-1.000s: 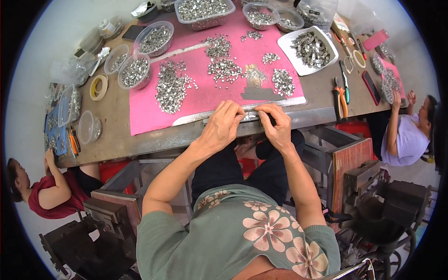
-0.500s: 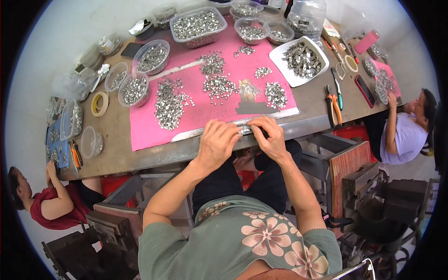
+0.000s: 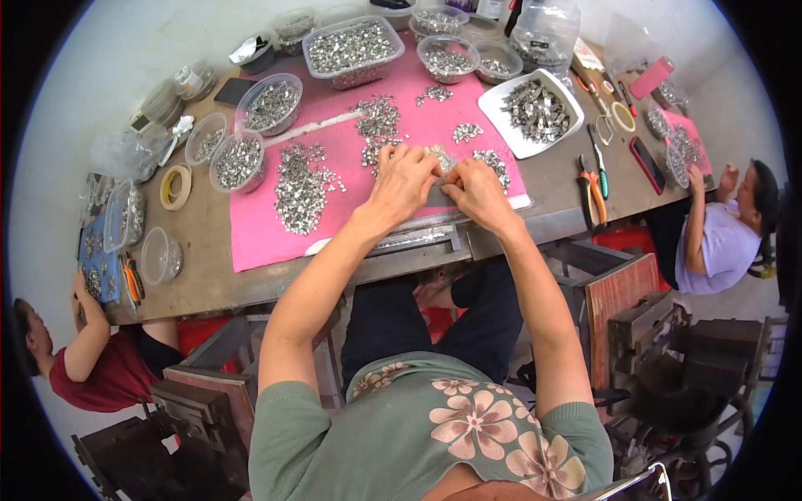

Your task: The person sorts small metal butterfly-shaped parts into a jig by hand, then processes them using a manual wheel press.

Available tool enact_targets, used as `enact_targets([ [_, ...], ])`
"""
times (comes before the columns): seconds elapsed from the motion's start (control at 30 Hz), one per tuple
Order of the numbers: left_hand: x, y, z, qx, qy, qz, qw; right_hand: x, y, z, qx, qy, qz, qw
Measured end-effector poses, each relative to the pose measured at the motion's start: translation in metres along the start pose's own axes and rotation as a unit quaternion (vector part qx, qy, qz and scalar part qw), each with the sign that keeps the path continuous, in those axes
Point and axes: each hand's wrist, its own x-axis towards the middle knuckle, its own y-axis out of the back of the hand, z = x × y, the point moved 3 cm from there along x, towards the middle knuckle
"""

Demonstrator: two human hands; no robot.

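Left hand (image 3: 401, 184), right hand (image 3: 483, 197) shifted over pink mat (image 3: 254, 224).

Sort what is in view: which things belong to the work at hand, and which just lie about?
Likely in use: pink mat under left hand and right hand, metal pieces around, metal channel nearby.

Lying about: orange-handled pliers at right, red-edged phone, tape roll at left.

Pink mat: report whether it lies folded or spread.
Spread: the pink mat lies out flat across the table, with separate heaps of metal pieces on top of it.
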Motion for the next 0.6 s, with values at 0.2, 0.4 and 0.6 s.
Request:
enact_targets([
  [0.2, 0.017, -0.002, -0.004, 0.043, -0.024, -0.064, 0.997, -0.004, 0.002, -0.007, -0.062, 0.041, -0.022, 0.997],
  [0.4, 0.006, 0.004, 0.001, 0.046, -0.036, -0.095, 0.994, -0.031, 0.012, -0.007, 0.002, 0.072, 0.046, 0.996],
  [0.6, 0.009, 0.013, -0.006, 0.041, -0.017, -0.076, 0.996, -0.034, 0.016, -0.006, 0.057, 0.047, 0.059, 0.996],
])
